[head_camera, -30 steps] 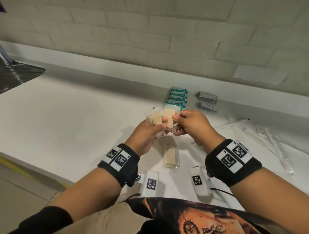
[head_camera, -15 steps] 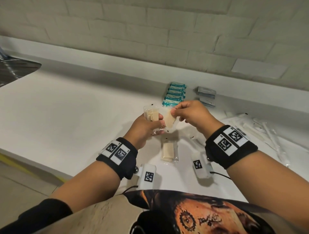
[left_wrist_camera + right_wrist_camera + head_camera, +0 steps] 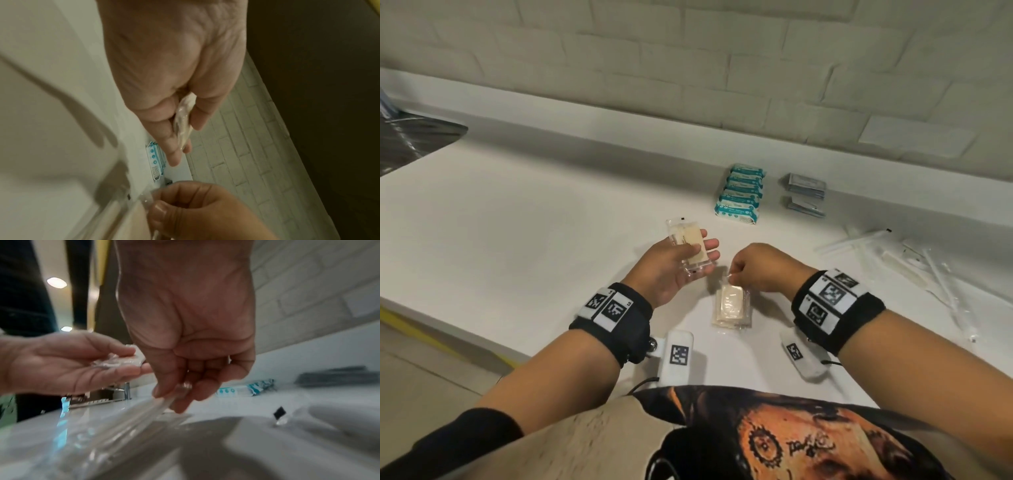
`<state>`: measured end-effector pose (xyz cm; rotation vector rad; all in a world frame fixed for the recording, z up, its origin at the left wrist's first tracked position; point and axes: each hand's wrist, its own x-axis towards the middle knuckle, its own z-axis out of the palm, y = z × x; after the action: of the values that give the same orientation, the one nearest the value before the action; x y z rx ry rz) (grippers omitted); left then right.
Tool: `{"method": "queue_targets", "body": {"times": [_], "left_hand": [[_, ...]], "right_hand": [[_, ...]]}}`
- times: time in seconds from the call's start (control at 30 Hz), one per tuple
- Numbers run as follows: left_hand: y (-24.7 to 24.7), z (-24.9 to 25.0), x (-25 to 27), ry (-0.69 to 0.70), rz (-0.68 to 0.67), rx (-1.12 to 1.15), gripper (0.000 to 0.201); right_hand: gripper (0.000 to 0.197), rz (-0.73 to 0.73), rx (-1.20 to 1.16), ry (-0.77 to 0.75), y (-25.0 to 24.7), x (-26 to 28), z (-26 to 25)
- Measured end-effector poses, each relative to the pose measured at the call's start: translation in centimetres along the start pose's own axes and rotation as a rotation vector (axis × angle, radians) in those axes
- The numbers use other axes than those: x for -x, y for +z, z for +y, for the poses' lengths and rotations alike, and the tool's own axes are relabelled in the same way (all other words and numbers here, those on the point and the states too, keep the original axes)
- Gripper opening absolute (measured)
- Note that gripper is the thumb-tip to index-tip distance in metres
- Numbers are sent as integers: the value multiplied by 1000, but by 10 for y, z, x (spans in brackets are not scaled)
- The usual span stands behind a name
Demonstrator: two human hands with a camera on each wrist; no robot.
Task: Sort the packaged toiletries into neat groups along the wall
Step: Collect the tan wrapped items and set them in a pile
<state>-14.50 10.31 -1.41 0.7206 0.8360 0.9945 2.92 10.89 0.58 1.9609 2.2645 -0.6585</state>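
Soap packets [image 3: 690, 245] held fanned in left hand [image 3: 671, 265], thumb clamped over, just in front of teal wipe row [image 3: 741, 193]. Right hand [image 3: 760, 270] pinched on wrapper edge of soap stack [image 3: 731, 305] on tabletop [image 3: 534, 219], nearer than row; probably gathered for one group.

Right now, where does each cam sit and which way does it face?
Head: worn on the head, looking forward and down at the counter and brick wall; both forearms and hands show.
Left wrist: along the left hand holding soap packets, toward the wall.
Right wrist: along the right hand pinching a clear wrapper, across the counter.
Shared: both wrist views catch the teal packs.
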Motion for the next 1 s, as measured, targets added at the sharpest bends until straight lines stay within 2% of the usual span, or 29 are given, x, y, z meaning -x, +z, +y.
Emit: {"method": "queue_targets", "body": {"times": [0.07, 0.2, 0.3, 0.4, 0.5, 0.6, 0.67, 0.73, 0.8, 0.9, 1.0], "left_hand": [[0, 0, 1, 30, 18, -30, 26], [1, -3, 0, 49, 59, -38, 27], [12, -2, 0, 42, 22, -42, 37], [25, 1, 1, 16, -31, -19, 55], [28, 4, 3, 21, -68, 1, 57], [27, 5, 3, -10, -100, 18, 60], [27, 3, 2, -12, -77, 9, 51], [28, -1, 1, 33, -49, -26, 28], [27, -3, 0, 89, -36, -63, 15], [22, -3, -1, 151, 28, -128, 18], [19, -2, -2, 186, 87, -198, 19]], "right_hand": [[28, 74, 31, 8, 1, -4, 1], [11, 322, -389, -16, -16, 0, -1], [18, 270, -629, -133, -18, 13, -17], [34, 305, -574, -139, -8, 16, -26], [24, 402, -587, -76, -5, 15, -22], [23, 394, -669, -102, -4, 17, -18], [26, 376, -688, -129, -3, 19, -19], [15, 381, -707, -128, -1, 18, -18], [15, 373, -772, -99, -3, 15, -15], [6, 344, -912, -62, -9, 16, -10], [22, 351, -989, -47, -13, 18, -7]]}}
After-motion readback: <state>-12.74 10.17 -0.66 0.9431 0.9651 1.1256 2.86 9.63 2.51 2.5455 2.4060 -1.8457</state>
